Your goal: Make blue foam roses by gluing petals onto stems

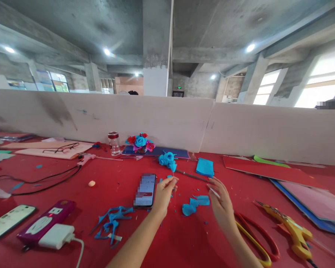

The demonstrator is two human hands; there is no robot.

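Note:
My left hand (166, 190) is closed in a pinch just below a cluster of blue paper flowers (167, 159); what lies between its fingertips is too small to make out. A dark stem (194, 175) runs from the flowers to my right hand (222, 197), whose fingers are closed around its far end. Something thin and white (214, 191) shows at that hand's fingers. Cut blue paper petals (189, 209) lie on the red table between my hands. Behind the stem sits a stack of blue paper squares (204, 167).
A phone (145, 190) and blue scraps (111, 223) are left of my hands. Red-and-yellow-handled scissors (257, 238) and a yellow glue gun (296, 232) lie right. A purple power strip (46, 221), glass jar (114, 144) and flower arrangement (140, 142) stand farther off.

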